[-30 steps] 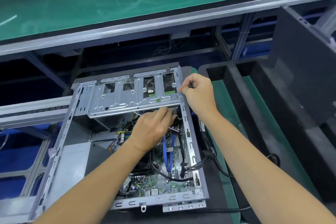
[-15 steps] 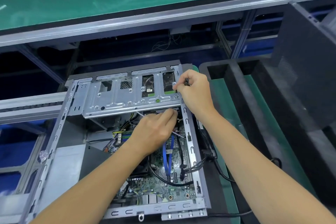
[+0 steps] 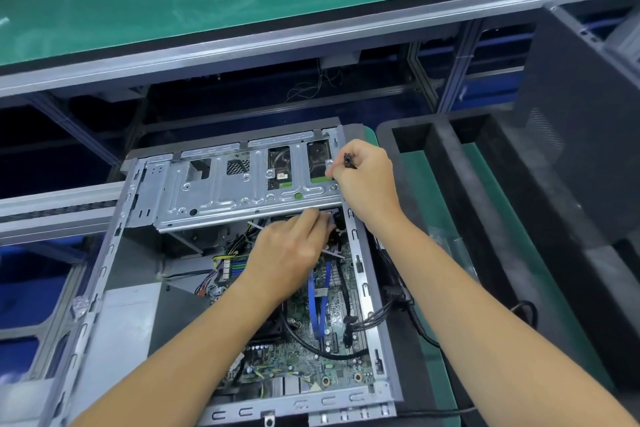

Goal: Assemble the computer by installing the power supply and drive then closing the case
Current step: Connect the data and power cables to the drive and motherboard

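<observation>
open grey steel computer case [image 3: 360, 288] lies on its side, near-centre on the black foam tray [image 3: 408, 340]. silver perforated drive cage [image 3: 242, 191] spans its far end, with a drive [image 3: 317, 163] showing through the cut-outs.

your left hand [image 3: 287, 260] reaches under the cage's near edge, fingers curled toward a connector there; what they grip is hidden, so you cannot tell from here. your right hand [image 3: 363, 180] sits at the cage's right end, thumb and forefinger pinching a small black plug [image 3: 347, 160].

judgement: you're cabling the drive. check the plug's key before pushing; seat it straight, no rocking. steady the cage with the left hand while the right presses. keep the blue flat data cables [image 3: 320, 302] and black wire bundle [image 3: 374, 315] low over the green motherboard [image 3: 311, 360], clear of the case rim, or the dark side panel [image 3: 581, 135] standing at right will likely pinch them on closing.
</observation>
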`<action>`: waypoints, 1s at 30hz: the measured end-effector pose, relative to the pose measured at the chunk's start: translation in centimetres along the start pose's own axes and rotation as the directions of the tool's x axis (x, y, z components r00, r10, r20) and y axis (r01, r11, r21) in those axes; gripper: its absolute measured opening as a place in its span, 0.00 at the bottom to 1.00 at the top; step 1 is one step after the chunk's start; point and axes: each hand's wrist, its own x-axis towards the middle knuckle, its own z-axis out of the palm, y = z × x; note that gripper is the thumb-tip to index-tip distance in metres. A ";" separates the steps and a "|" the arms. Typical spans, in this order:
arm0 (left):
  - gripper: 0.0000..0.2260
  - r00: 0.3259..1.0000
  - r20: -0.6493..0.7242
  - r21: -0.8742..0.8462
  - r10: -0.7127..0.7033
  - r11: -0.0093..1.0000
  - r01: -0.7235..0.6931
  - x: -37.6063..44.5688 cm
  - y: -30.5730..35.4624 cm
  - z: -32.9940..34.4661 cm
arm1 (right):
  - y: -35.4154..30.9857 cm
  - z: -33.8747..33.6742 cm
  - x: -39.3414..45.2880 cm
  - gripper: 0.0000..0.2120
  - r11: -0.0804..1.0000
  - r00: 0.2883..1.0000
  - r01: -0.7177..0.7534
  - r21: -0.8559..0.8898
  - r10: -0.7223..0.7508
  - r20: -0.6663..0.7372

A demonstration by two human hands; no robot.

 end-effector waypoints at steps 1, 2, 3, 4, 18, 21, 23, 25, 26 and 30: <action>0.07 1.000 0.011 -0.005 0.001 1.000 -0.001 0.0 0.0 -0.1 | 0.0 0.0 0.0 0.06 1.000 1.000 0.002 -0.005 -0.002 0.001; 0.06 1.000 0.023 -0.013 -0.005 1.000 0.006 0.0 0.0 -0.1 | 0.0 0.0 0.0 0.06 1.000 1.000 0.003 -0.010 -0.003 0.001; 0.05 0.999 0.039 -0.024 -0.023 0.999 0.024 0.1 0.1 -0.3 | 0.0 0.0 0.0 0.06 1.000 1.000 0.000 -0.013 0.000 0.000; 0.03 0.997 0.059 -0.032 -0.051 0.998 0.053 0.3 0.3 -0.4 | 0.0 0.0 0.0 0.06 1.000 1.000 -0.004 -0.014 0.004 -0.001; 0.14 0.870 0.304 -0.117 -0.388 0.891 0.438 2.6 2.0 -1.8 | 0.3 -0.4 0.0 0.05 0.993 0.998 0.043 -0.109 -0.037 0.052; 0.20 0.883 0.265 -0.133 -0.387 0.892 0.431 3.0 2.2 -2.0 | 0.3 -0.4 0.1 0.05 0.992 0.998 0.051 -0.116 -0.045 0.054; 0.18 0.873 0.280 -0.141 -0.400 0.882 0.450 3.2 2.2 -2.1 | 0.3 -0.3 0.2 0.05 0.991 0.997 0.046 -0.124 -0.039 0.061; 0.14 0.846 0.317 -0.129 -0.428 0.864 0.486 3.2 2.1 -2.2 | 0.2 -0.3 0.3 0.06 0.991 0.997 0.037 -0.126 -0.028 0.069; 0.15 0.835 0.329 -0.115 -0.440 0.860 0.498 3.1 2.1 -2.2 | 0.2 -0.3 0.3 0.07 0.991 0.997 0.032 -0.127 -0.023 0.074; 0.14 0.808 0.387 -0.057 -0.444 0.863 0.501 3.2 2.4 -2.2 | -0.1 -0.5 0.6 0.07 0.989 0.997 0.021 -0.144 -0.010 0.076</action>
